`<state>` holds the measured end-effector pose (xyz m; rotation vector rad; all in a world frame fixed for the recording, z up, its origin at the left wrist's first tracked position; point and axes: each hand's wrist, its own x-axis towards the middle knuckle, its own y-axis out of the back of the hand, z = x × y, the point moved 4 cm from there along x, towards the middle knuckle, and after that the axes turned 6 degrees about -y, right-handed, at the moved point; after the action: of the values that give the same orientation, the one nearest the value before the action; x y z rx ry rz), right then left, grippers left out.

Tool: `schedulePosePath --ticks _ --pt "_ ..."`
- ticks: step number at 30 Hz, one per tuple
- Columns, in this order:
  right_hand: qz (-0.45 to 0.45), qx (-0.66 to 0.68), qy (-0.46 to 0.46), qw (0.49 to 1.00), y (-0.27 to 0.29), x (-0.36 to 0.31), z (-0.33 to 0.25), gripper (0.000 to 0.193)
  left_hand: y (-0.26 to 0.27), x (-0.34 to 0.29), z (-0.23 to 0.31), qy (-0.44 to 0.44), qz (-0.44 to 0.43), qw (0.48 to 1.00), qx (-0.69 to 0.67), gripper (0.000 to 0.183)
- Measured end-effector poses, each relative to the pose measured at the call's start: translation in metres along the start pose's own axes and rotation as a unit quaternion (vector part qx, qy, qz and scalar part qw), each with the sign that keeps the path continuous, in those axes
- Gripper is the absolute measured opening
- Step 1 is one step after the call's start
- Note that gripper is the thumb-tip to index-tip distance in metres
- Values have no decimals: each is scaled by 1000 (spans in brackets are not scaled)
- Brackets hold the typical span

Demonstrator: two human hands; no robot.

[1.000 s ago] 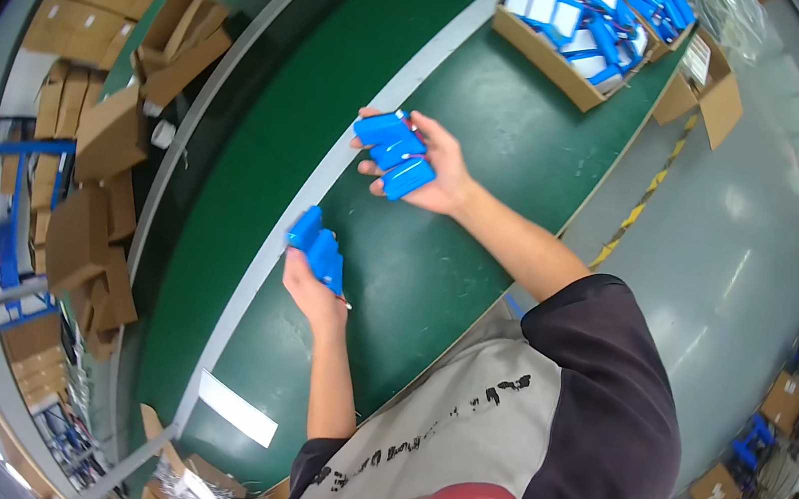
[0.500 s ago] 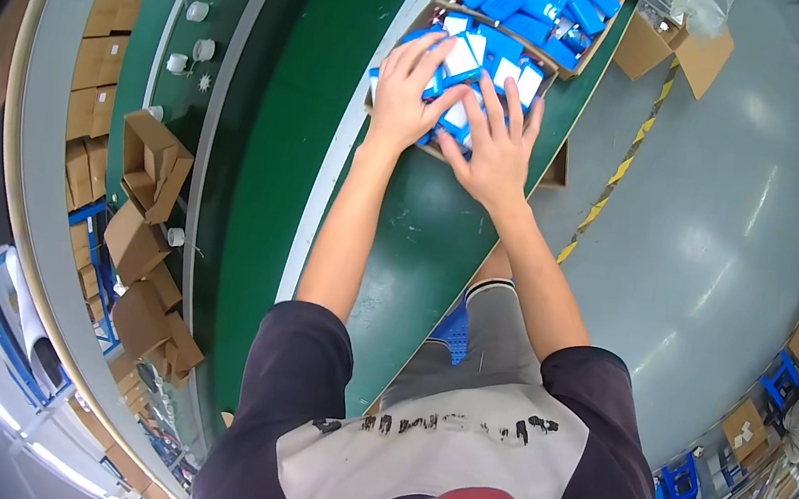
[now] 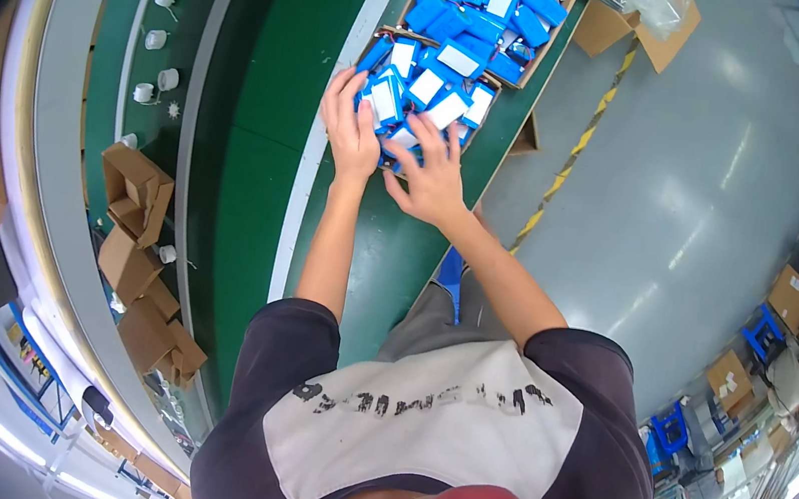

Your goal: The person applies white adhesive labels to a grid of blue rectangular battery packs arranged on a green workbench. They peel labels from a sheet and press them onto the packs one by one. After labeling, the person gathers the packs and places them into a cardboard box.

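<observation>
Both hands, left hand (image 3: 352, 132) and right hand (image 3: 434, 181), have slid to the near edge of the cardboard box (image 3: 387, 34), seemingly grasping blue packs (image 3: 409, 99) just ahead.

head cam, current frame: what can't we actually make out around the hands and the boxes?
- Left hand and right hand: fingers are buried among the blue packs in the near cardboard box, so any grip is hidden.
- Near box's floor and front wall: covered by packs and hands.
- Far box: its top is cut off by the picture's edge.
- White labels on the packs: too small to read.
</observation>
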<state>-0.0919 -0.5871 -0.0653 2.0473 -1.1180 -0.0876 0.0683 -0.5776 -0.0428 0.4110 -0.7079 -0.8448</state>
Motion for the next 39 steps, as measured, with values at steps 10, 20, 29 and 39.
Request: schedulePosePath --ticks 10,20,29,39 --pt "108 54 -42 992 61 33 -5 43 0 -86 -1 193 161 966 -54 56" --pt "20 58 -58 996 58 85 43 42 6 -56 -75 381 46 905 -185 51" --pt "27 183 -401 897 61 15 119 29 -1 9 -104 391 -195 856 -275 65" --pt "-273 220 -458 817 35 14 112 40 0 67 -104 225 -453 862 42 50"
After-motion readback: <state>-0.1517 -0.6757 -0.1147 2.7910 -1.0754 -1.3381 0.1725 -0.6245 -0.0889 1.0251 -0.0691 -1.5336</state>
